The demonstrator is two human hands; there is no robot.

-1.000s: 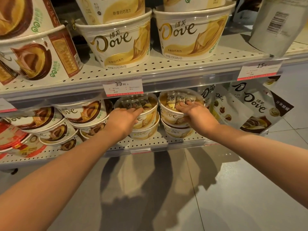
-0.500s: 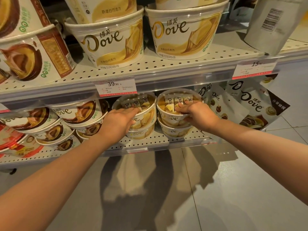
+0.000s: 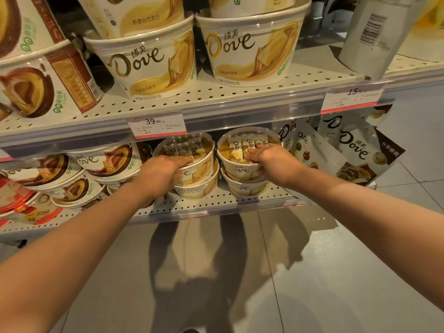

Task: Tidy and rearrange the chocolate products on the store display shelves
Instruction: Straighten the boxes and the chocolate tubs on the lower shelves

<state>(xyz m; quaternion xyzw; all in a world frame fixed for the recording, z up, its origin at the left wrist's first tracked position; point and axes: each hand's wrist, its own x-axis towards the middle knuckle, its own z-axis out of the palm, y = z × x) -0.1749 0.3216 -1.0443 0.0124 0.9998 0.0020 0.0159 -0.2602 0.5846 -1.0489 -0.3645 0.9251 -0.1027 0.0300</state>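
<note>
The head camera is looking down at two store shelves and a grey floor.

On the lower shelf, near its front edge, two stacks of cream chocolate tubs are standing side by side. The left hand is gripping the top tub of the left stack; its fingers are curling over the near rim and lying on the clear lid. The right hand is gripping the top tub of the right stack the same way, with fingers on the lid. Each top tub is sitting on a bottom tub.

To the left on that shelf, brown tubs are leaning in a pile. At the right end, white chocolate bags are standing up, maybe hanging; it is hard to tell.

On the upper shelf, two big cream tubs are standing in a row near the front edge, with more tubs on top. A price tag is sticking to the front edge of that shelf.
</note>
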